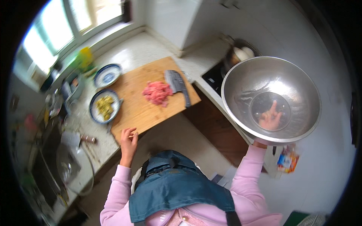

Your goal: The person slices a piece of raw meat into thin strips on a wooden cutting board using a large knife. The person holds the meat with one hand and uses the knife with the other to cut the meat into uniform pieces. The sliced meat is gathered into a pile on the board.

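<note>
My right hand (270,117) supports a large steel bowl (302,84) from below. Its fingers show through the round base, which looks see-through, while the near wall hides part of the wrist. My left hand (129,141) hovers at the near edge of a wooden cutting board (135,113), fingers loosely bent and apart, with nothing clearly held. On the board lies a pile of chopped raw meat (157,92), with a cleaver (178,83) against its right side. Left of the meat, a blue-rimmed bowl (96,115) contains yellow-green chopped food (105,108).
Another blue-rimmed bowl (108,75) stands behind. A pot (246,45) with pale round items sits on the black hob (213,79), partly behind the steel bowl. Leftward are a cleaver-like blade (70,139), a glass lid (84,169) and a sink (42,166). A colourful packet (288,161) lies right.
</note>
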{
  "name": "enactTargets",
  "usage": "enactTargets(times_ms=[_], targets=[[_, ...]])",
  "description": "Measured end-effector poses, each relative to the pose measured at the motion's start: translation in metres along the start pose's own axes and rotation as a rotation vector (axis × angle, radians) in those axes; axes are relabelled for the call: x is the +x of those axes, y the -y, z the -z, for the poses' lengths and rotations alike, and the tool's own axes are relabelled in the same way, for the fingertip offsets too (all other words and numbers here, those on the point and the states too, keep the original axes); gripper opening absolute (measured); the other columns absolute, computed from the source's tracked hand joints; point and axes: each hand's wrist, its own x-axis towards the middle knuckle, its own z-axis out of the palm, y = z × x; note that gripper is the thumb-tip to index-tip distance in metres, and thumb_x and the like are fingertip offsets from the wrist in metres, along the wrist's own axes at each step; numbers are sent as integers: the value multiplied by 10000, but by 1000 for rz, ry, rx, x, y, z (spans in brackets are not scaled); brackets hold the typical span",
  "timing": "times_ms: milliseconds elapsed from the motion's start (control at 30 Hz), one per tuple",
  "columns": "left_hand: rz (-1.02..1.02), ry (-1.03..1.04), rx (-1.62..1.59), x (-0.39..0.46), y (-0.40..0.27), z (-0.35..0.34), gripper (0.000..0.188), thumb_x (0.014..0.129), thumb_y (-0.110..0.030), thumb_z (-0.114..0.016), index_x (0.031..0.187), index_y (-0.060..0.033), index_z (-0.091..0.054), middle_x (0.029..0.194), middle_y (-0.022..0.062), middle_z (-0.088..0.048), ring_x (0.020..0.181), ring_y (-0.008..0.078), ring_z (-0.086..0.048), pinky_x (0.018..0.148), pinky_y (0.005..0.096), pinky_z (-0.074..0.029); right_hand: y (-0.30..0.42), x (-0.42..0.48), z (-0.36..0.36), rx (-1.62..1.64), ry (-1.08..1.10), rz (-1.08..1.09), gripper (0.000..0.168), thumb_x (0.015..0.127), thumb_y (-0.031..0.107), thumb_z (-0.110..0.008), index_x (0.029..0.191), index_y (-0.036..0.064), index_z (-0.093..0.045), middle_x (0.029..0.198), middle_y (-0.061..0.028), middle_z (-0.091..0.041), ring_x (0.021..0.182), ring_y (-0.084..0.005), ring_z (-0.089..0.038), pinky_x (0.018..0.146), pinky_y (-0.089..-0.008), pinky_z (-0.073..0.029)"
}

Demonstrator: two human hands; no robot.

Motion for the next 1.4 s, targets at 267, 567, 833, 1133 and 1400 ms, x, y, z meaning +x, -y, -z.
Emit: enactTargets(times_ms=[267,567,833,1133,1400], targets=[[98,-384,-34,-106,-23,82,174,799,-50,-628,972,-29,-632,951,89,-570,714,162,-591,640,270,-501,-190,29,-87,80,561,-684,575,904,392,-507,1358,69,-368,644,65,-516,500,-69,-370,494,-236,-370],[245,-765,-183,-212,-23,186,180,822,-104,-629,993,-48,-638,1004,50,-579,784,130,-572,688,259,-482,-440,-99,-231,-213,1087,-808,502,925,284,-445,1362,54,-358,772,14,-450,619,-104,-369,573,-224,-363],[257,-1010,-168,-280,18,283,172,826,-76,-626,990,-23,-634,995,49,-571,765,109,-558,672,234,-481,-622,-357,-366,-110,1140,-991,316,913,204,-507,1169,20,-532,1178,-94,-565,1059,-216,-541,935,-365,-429],[340,-1208,-126,-336,58,339,158,832,-77,-616,981,-29,-637,1001,65,-569,718,121,-572,638,234,-480,-707,-649,-409,-565,1465,-572,325,834,330,-663,724,27,-625,617,62,-474,534,-53,-378,486,-220,-299],[434,-1311,-204,-356,72,357,176,830,-73,-610,999,-26,-633,1027,76,-552,741,137,-573,658,245,-488,-744,-774,-384,-692,2247,231,355,794,410,-632,884,71,-685,770,-129,-656,730,-305,-628,644,-366,-473]])
